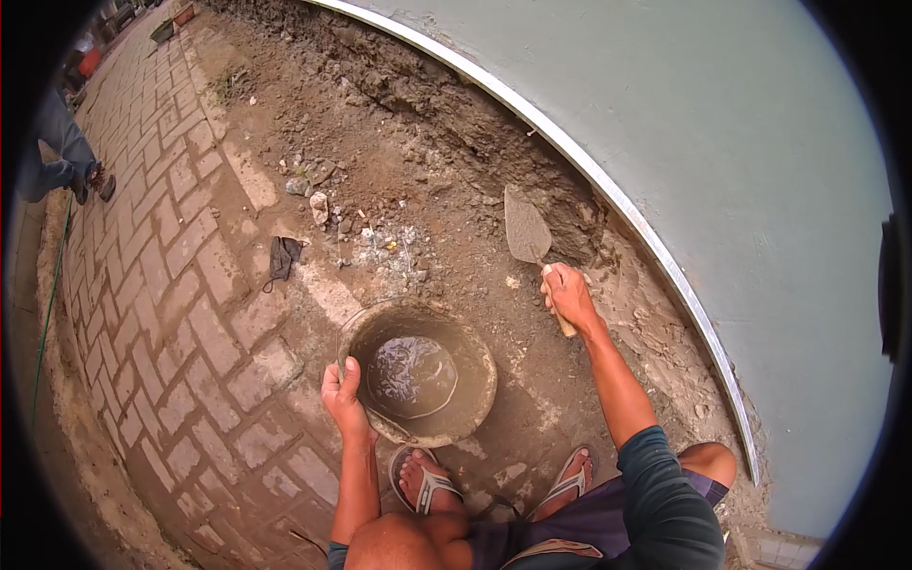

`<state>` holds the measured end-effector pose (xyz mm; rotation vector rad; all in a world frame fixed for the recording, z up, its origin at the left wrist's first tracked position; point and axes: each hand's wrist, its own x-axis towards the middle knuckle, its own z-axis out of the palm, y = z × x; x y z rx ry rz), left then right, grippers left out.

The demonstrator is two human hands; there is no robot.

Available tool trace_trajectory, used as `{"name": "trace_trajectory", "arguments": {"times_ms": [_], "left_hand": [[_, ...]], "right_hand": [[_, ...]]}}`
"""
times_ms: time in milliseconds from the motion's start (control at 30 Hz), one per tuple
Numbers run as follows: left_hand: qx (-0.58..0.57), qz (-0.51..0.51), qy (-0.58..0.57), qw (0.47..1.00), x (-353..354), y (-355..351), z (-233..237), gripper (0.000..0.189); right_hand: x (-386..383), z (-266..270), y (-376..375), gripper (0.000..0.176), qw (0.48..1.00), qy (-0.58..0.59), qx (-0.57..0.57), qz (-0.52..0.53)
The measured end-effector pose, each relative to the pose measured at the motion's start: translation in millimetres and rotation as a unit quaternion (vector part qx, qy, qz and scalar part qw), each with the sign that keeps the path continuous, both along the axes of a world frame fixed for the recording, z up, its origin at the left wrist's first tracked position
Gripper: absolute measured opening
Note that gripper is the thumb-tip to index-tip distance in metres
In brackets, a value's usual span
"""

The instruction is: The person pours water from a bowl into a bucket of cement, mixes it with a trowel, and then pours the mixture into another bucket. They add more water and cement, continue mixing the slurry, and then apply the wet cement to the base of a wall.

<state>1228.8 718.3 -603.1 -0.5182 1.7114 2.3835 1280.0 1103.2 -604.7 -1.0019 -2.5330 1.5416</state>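
Note:
My left hand (348,394) grips the left rim of a round, mud-coated bucket (480,380), thumb over the edge. Grey, watery liquid (411,376) lies inside it. To the right and higher up, my right hand (568,296) is wrapped around the wooden handle of a trowel (527,228). The trowel's blade points up and away, close to the rough dirt at the base of the wall, and looks coated in grey. Whether the blade touches the dirt, I cannot tell.
A pale wall (741,190) with a white edge strip (608,180) curves along the right. Brick paving (180,313) covers the left. Stones (319,207) and a dark cloth (283,258) lie beyond the bucket. A person's legs (71,152) show at far left.

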Motion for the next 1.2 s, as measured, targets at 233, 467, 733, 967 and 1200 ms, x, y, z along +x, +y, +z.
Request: {"name": "trace_trajectory", "arguments": {"times_ms": [233, 467, 733, 967, 1200], "left_hand": [[0.025, -0.021, 0.02, 0.999, -1.9, 2.2, -7.9, 0.022], [0.014, -0.016, 0.024, 1.0, 3.0, 9.7, 2.7, 0.026], [0.03, -0.032, 0.027, 0.999, 1.4, 14.5, 3.3, 0.036], [-0.027, -0.084, 0.065, 0.994, 6.3, 39.9, 5.0, 0.062], [-0.039, -0.089, 0.093, 0.991, 15.4, 51.5, 18.4, 0.063]], "right_hand": [[-4.3, 105.4, -39.8, 0.035, 0.973, -0.019, -0.164, 0.162], [-57.5, 92.2, -13.1, 0.037, 0.885, 0.104, -0.449, 0.063], [37.3, 119.2, -30.1, 0.041, 0.966, 0.01, -0.207, 0.158], [19.5, 86.7, -112.7, 0.017, 0.774, -0.083, 0.449, 0.44], [-25.6, 86.9, -150.6, 0.012, 0.731, -0.209, 0.333, 0.558]]}}
